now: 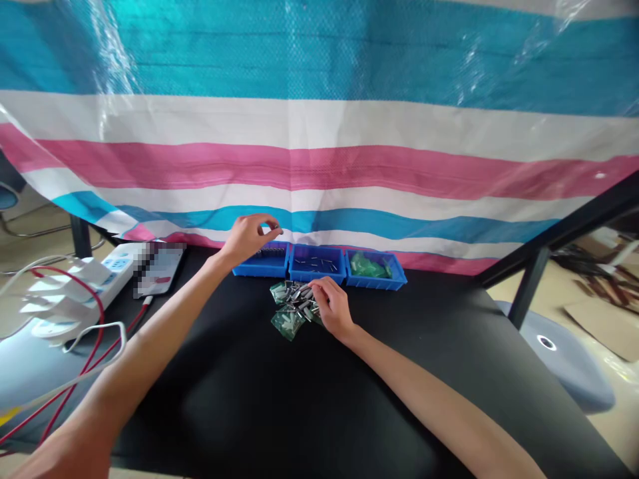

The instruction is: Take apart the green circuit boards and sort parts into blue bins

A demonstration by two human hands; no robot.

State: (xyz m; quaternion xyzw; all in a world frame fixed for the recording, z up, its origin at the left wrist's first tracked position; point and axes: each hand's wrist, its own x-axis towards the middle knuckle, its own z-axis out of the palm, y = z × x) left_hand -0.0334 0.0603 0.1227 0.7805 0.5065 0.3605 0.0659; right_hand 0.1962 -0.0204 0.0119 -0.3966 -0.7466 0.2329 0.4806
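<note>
My left hand (251, 237) is raised over the left blue bin (259, 267), thumb and forefinger pinched on a small dark piece (279, 231) too tiny to identify. Small dark metal parts stand in rows inside that bin. The middle blue bin (317, 274) holds a few thin metal pins. Green plastic packets (369, 266) fill part of the right blue bin (398, 271). In front of the bins lies a pile of small metal parts (298, 296) with a green-tinted clear packet (288, 323). My right hand (333, 307) rests at the pile's right side, fingers curled, hiding what they grip.
A white power strip (117, 266) with plugged adapters, a phone (162, 269) and red and white cables (102, 313) occupy the left. A striped plastic sheet (319, 166) hangs behind the black table (279, 412). A grey stool (564, 359) stands beyond the right edge.
</note>
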